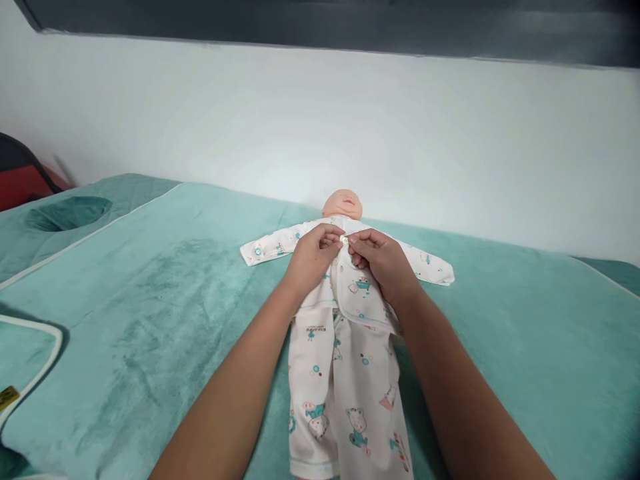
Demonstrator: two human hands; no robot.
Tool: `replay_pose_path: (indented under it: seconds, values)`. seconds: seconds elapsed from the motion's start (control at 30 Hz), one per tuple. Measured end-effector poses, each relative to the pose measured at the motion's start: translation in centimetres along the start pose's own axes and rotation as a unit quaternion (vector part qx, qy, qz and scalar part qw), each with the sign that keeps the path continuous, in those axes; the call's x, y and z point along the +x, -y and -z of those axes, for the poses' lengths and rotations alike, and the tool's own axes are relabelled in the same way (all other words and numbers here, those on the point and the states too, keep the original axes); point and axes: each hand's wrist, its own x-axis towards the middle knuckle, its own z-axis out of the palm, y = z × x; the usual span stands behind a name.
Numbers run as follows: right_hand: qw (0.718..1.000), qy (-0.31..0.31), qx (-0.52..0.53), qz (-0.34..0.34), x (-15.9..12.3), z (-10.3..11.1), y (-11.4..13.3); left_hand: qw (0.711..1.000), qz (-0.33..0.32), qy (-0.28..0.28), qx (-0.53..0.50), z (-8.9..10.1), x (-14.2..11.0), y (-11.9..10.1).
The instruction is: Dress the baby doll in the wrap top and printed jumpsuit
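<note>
A baby doll (342, 203) lies on its back, dressed in a white printed baby shirt (363, 288) and matching trousers (367, 393). At the upper chest, a small pale button (345, 240) shows between my fingertips. My left hand (320, 251) pinches the shirt's front edge from the left side of the button. From the other side, my right hand (379, 256) pinches the front flap close to the button. Below my hands the shirt front hangs apart, with the flap's lower corner loose over the trousers. Both sleeves stretch out sideways, flat on the green cover.
A green plush cover (165, 320) with white piping spreads under the doll. At the far left is a padded face hole (70, 212), with a red and black object (23, 177) beyond. A white cable (47, 363) curves at the left edge. The white wall (320, 127) stands behind.
</note>
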Motion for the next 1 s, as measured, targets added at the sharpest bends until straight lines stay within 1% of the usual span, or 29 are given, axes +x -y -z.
replay_pose_path:
  seconds: [0.13,0.23,0.33,0.47,0.6,0.67,0.73,0.8,0.87,0.93,1.0]
  values:
    - [1.0,-0.02,-0.023,-0.001,0.0,-0.2,0.0,0.992,-0.042,-0.044,0.114,-0.2,0.0,0.2]
    - [0.999,-0.023,-0.033,0.001,-0.1,-0.4,0.1,0.988,-0.047,-0.052,0.135,-0.2,-0.1,0.2]
    - [0.999,-0.027,-0.047,0.002,-0.2,-0.5,0.2,0.993,-0.034,-0.036,0.108,-0.1,-0.2,0.0]
    - [0.997,-0.033,-0.067,-0.001,-0.3,-0.5,0.3,0.999,-0.007,-0.008,0.047,0.2,-0.4,-0.5]
    - [0.998,-0.037,-0.047,0.014,-0.3,-0.4,0.1,1.0,0.025,-0.009,-0.016,0.6,-0.5,-0.9]
    - [0.998,-0.048,-0.04,0.023,-0.4,-0.4,0.1,0.999,0.042,-0.001,-0.027,0.9,-0.6,-1.1]
    - [0.996,-0.061,-0.055,0.026,-0.9,-0.4,0.5,0.998,0.058,0.017,-0.02,1.4,-0.9,-1.5]
    - [0.991,-0.066,-0.116,0.028,-1.7,-0.5,1.3,0.996,0.078,0.051,-0.003,2.1,-1.3,-2.0]
    - [0.974,-0.043,-0.221,0.037,-2.8,-0.8,2.2,0.991,0.09,0.094,0.024,2.8,-1.7,-2.6]
    - [0.943,0.001,-0.329,0.046,-3.9,-1.1,3.0,0.985,0.085,0.137,0.066,3.3,-2.0,-3.1]
    - [0.911,0.032,-0.408,0.041,-4.8,-1.6,3.5,0.979,0.073,0.162,0.104,3.5,-2.1,-3.4]
